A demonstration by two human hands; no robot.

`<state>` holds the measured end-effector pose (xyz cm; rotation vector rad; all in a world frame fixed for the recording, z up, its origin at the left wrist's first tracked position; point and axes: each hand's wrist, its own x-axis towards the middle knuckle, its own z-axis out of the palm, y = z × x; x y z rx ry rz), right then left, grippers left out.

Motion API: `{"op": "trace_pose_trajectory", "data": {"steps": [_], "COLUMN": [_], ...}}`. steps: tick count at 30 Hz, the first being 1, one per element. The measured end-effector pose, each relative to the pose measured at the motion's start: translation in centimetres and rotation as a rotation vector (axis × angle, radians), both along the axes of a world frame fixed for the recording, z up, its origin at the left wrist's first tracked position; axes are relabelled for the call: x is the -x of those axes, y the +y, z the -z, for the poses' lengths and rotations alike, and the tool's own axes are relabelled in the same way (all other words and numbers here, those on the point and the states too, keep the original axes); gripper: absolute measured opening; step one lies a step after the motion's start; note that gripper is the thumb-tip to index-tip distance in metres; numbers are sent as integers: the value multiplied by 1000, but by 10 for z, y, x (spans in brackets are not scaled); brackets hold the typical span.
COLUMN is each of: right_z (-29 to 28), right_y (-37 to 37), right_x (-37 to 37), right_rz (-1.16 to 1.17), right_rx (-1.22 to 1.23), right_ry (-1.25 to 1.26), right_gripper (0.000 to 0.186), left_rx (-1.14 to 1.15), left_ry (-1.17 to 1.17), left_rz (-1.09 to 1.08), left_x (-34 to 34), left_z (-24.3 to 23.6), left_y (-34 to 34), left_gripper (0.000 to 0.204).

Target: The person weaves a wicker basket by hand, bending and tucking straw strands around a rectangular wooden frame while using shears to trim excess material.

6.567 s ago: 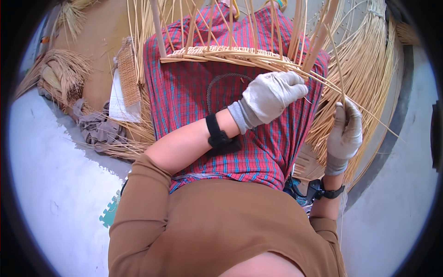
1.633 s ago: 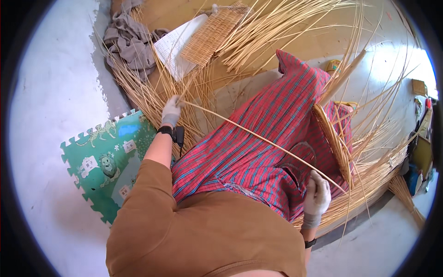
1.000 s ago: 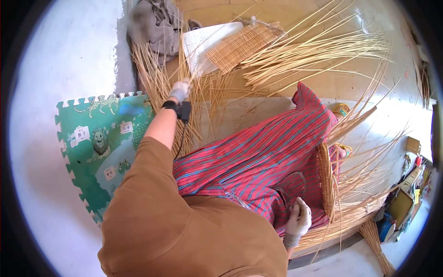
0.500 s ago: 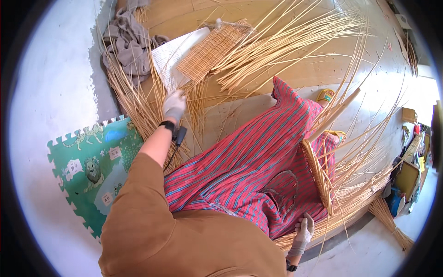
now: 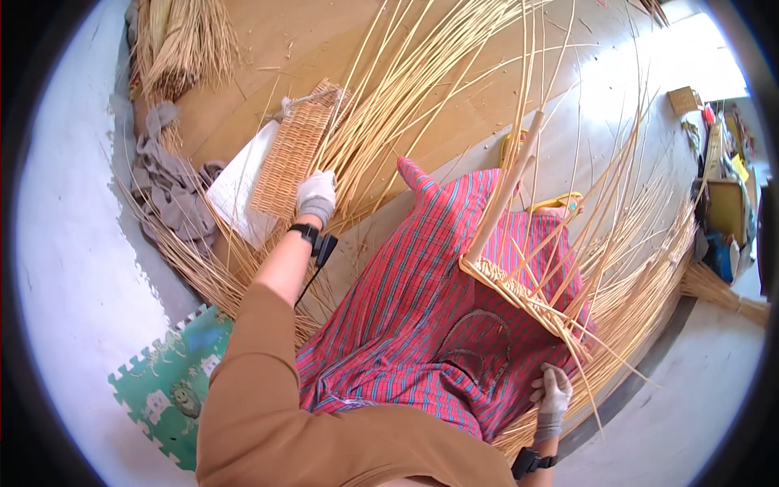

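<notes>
My left hand (image 5: 316, 196), in a pale glove, is closed at the near corner of a flat wicker panel (image 5: 290, 154), beside the ends of a bundle of long canes (image 5: 406, 105). What its fingers hold, if anything, is hidden. My right hand (image 5: 553, 391), also gloved, has its fingers curled at the edge of the red striped cloth (image 5: 389, 284) over my lap; its grip cannot be made out. Across my knees rests a narrow woven cane piece (image 5: 519, 289), a thick pale rod (image 5: 505, 195) rising from one end and loose canes sticking out.
White printed paper (image 5: 242, 183) lies partly under the wicker panel, near a bunched grey-brown cloth (image 5: 169, 183). More loose canes (image 5: 641, 276) spread at my right. A green foam mat (image 5: 174, 406) is at lower left, a small wooden box (image 5: 684, 100) at upper right.
My left hand has moved from the paper and loose canes to the wicker panel's corner by the cane bundle. The view has turned and shifted; my right hand stays beside the lap cloth.
</notes>
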<state>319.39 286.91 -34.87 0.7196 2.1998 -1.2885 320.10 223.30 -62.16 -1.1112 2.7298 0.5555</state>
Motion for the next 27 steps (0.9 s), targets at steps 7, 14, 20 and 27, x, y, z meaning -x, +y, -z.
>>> {"op": "trace_pose_trajectory", "data": {"steps": [7, 14, 20, 27], "right_z": [-18, -61, -134, -92], "right_y": [-27, -80, -77, 6], "right_x": [15, 15, 19, -8], "right_rz": [-29, -413, -657, -13], "right_rx": [-78, 403, 612, 427], "right_ry": [-107, -109, 392, 574], "right_gripper": [26, 44, 58, 33], "left_rx": [-1817, -1902, -1007, -724], "left_ry": [728, 606, 141, 385], "left_rz": [-455, 379, 1289, 881], "left_x": [-33, -34, -32, -6], "left_z": [-128, -294, -288, -268], "left_y": [27, 190, 323, 316], "left_gripper": [31, 25, 15, 14]}}
